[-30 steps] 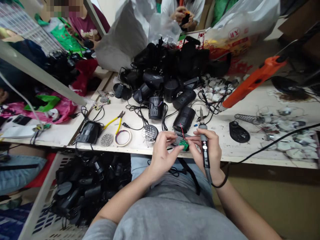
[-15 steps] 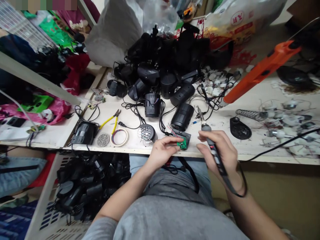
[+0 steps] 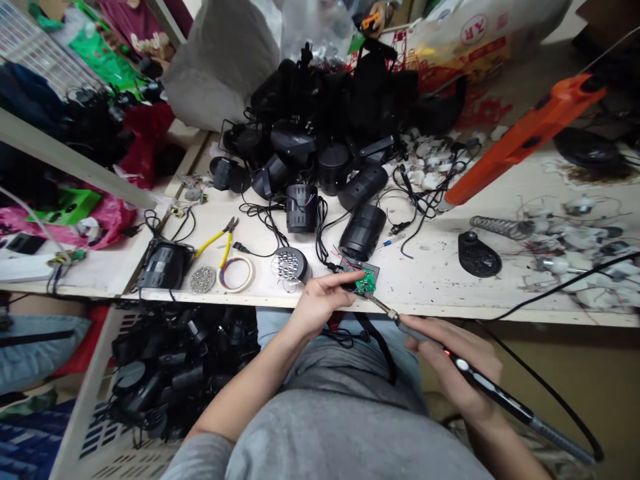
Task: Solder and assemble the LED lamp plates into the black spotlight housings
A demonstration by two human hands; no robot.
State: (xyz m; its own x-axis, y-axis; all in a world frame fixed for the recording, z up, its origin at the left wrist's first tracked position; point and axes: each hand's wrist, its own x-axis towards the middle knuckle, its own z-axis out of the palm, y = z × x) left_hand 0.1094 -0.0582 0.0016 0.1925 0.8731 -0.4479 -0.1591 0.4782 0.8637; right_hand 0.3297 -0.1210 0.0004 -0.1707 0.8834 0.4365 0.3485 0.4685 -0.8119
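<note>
Near the bench's front edge, my left hand (image 3: 320, 300) pinches a small green circuit board (image 3: 367, 283) between thumb and fingers. Thin red and dark wires run from the board, and a flat dark plate (image 3: 373, 265) lies under and behind it. My right hand (image 3: 457, 360) is closed around a soldering iron (image 3: 480, 378) like a pen, its small light glowing red. The iron's metal tip points left at the board's lower edge; whether it touches cannot be made out. A black cylindrical housing (image 3: 363, 232) lies just beyond the board.
Yellow-handled pliers (image 3: 225, 241), a roll of tape (image 3: 235, 274), a round LED part (image 3: 291, 265) and a tin of wire mesh (image 3: 203, 279) lie leftward. Black housings pile up behind. An orange tool (image 3: 520, 143) slants at right near a coil stand (image 3: 500, 227). Below sits a crate (image 3: 95, 427).
My right hand has turned the soldering iron from upright to pointing left and brought its tip down to the circuit board. The board, still in my left hand, is tilted more toward view.
</note>
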